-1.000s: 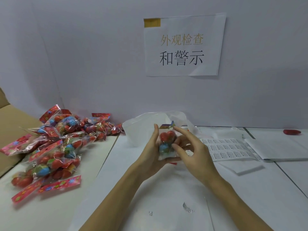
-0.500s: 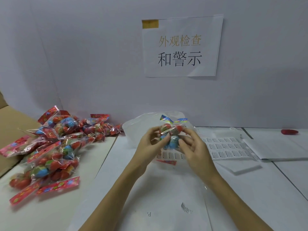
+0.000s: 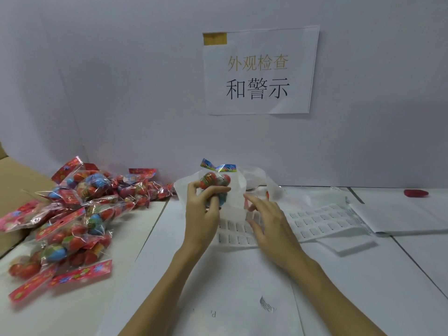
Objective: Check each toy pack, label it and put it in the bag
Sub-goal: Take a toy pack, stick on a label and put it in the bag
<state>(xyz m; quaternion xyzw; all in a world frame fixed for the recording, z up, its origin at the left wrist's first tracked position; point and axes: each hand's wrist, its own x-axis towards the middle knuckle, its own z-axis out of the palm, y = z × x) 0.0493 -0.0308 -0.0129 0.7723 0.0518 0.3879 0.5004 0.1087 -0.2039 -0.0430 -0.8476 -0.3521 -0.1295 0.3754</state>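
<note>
My left hand [image 3: 202,212] grips a clear toy pack [image 3: 214,181] of red and blue balls with a colourful header, held upright above the table. My right hand [image 3: 269,221] hovers with relaxed fingers over the sheet of small printed labels [image 3: 312,223], its fingertips close to the sheet's left part, and holds nothing that I can see. Behind the pack lies a crumpled clear plastic bag [image 3: 252,177] against the wall. A heap of the same toy packs [image 3: 80,209] covers the left of the table.
A brown cardboard box [image 3: 14,180] sits at the far left behind the heap. White paper sheets [image 3: 400,214] lie to the right, a small red object [image 3: 415,192] at the far right near the wall. A paper sign [image 3: 259,71] hangs on the wall.
My right hand has let go of the pack and dropped towards the label sheet. My left hand alone now holds the pack, raised slightly higher.
</note>
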